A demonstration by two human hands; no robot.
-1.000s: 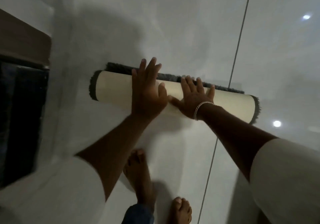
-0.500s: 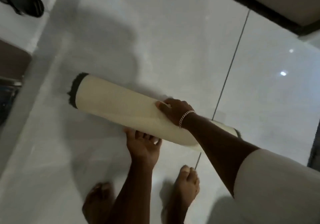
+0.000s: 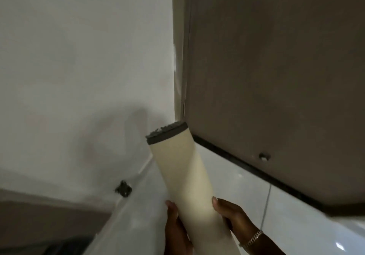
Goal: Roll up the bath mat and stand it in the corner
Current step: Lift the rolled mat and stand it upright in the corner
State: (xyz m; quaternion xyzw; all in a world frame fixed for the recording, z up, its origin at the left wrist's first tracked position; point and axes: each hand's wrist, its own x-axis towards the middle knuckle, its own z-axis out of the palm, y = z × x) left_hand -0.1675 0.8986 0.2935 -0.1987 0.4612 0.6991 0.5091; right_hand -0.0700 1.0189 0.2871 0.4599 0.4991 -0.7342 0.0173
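The rolled bath mat is a cream tube with a dark grey pile showing at its upper end. It is off the floor, tilted, its top end pointing toward the corner where the white wall meets a brown panel. My left hand cups the roll from the left and underneath. My right hand, with a chain bracelet at the wrist, grips it from the right. The roll's lower end runs out of view at the bottom edge.
A white wall is on the left and a brown door or panel on the right, with a dark strip along its base. A small dark fitting sits at the wall's foot. Glossy white floor tiles lie below.
The roll lay on the floor under both hands. Now both hands have lifted it up and tipped it end-up, and my view has swung from the floor up to the corner.
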